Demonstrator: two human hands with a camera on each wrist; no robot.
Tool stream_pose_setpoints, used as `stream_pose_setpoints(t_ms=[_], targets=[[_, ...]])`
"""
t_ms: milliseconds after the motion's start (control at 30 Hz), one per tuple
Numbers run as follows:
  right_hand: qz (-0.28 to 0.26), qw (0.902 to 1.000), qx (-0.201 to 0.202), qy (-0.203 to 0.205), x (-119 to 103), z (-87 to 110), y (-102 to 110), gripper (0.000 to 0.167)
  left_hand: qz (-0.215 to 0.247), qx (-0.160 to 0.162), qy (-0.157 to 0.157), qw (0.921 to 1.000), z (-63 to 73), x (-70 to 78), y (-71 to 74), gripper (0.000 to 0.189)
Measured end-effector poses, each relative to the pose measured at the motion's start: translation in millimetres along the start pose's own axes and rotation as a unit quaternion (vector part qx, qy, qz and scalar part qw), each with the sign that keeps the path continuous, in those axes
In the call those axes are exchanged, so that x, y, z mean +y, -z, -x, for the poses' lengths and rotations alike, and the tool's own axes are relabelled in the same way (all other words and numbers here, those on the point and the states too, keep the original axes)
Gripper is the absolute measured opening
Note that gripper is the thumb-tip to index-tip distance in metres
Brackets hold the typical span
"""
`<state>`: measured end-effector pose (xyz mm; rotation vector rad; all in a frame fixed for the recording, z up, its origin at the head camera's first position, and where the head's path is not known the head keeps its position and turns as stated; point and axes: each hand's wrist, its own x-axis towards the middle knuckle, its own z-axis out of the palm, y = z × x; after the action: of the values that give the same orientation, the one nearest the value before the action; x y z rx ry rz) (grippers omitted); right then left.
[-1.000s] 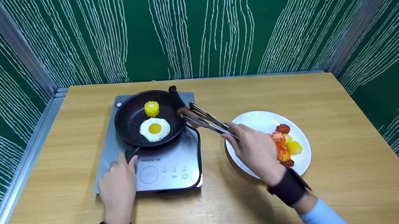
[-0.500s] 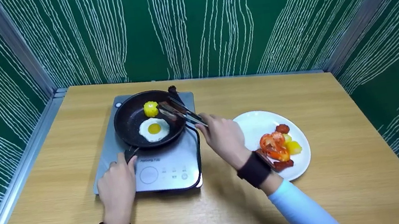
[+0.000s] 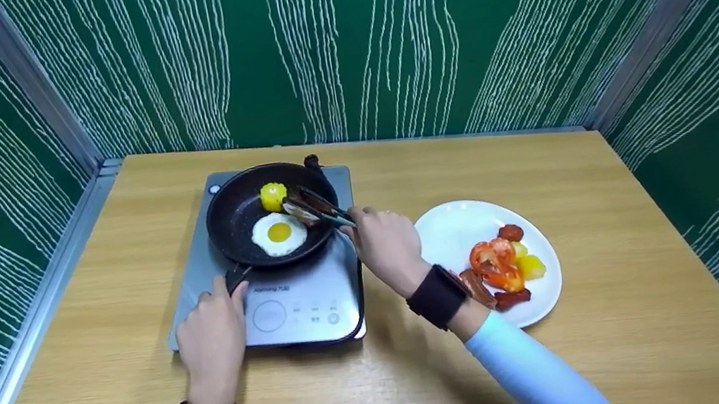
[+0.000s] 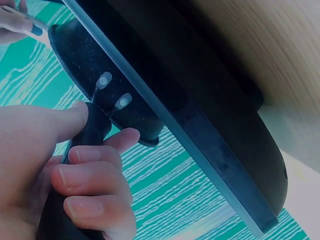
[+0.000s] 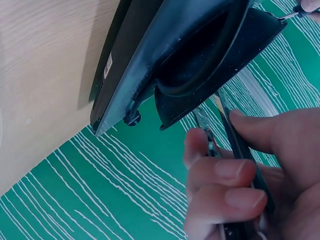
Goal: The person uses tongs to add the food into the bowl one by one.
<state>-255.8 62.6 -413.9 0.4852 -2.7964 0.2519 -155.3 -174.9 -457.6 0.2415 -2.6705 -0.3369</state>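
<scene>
My left hand (image 3: 212, 338) grips the black handle (image 4: 95, 125) of a frying pan (image 3: 231, 228). In the pan lie a fried egg (image 3: 279, 234) and a yellow corn piece (image 3: 273, 197). My right hand (image 3: 387, 244) holds metal tongs (image 3: 331, 215), whose tips reach into the pan's right side, near the egg and corn. Something brownish or pink shows at the tips, too blurred to name. In the right wrist view, fingers and thumb wrap the tongs (image 5: 237, 145), and the pan wall hides their ends.
Under the pan is a silver induction cooker (image 3: 214, 323) with a black cord (image 3: 360, 280) along its right side. A white plate (image 3: 441, 225) at right bears tomato slices (image 3: 493, 264), yellow pieces (image 3: 530, 267), sausages (image 3: 510, 233) and a brown meat strip (image 3: 477, 289). Green walls enclose the wooden table (image 3: 469, 171).
My right hand has moved left from above the plate, bringing the tongs over the rim into the pan, then slightly lower and nearer the egg. The left hand and pan have stayed put.
</scene>
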Motion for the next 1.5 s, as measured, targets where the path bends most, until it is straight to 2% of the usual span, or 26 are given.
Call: stream_pose_setpoints(t_ms=[133, 400, 667, 1067, 1500], targets=[[0.010, 0.9999, 0.006, -0.001, -2.5, -0.6, -0.7, 0.030, 0.002, 0.003, 0.000, 1.0000, 0.6, 0.1, -0.4, 0.041], [0.030, 0.9994, 0.016, -0.003, -5.2, 0.1, -1.9, 0.031, 0.005, 0.033, -0.007, 0.9994, 2.4, 0.2, -1.9, 0.039], [0.007, 0.9999, -0.006, -0.007, -6.0, 0.1, -4.9, 0.034, 0.007, 0.033, -0.008, 0.9994, 2.4, -0.5, -1.9, 0.039], [0.004, 1.0000, 0.000, -0.004, -4.1, 3.2, -6.3, 0.035, 0.010, 0.031, -0.010, 0.9994, 2.0, -0.3, -2.0, 0.039], [-0.010, 0.9996, 0.025, 0.004, -1.3, 14.2, -3.3, 0.034, 0.003, 0.027, -0.004, 0.9996, 1.5, -0.9, -2.8, 0.040]])
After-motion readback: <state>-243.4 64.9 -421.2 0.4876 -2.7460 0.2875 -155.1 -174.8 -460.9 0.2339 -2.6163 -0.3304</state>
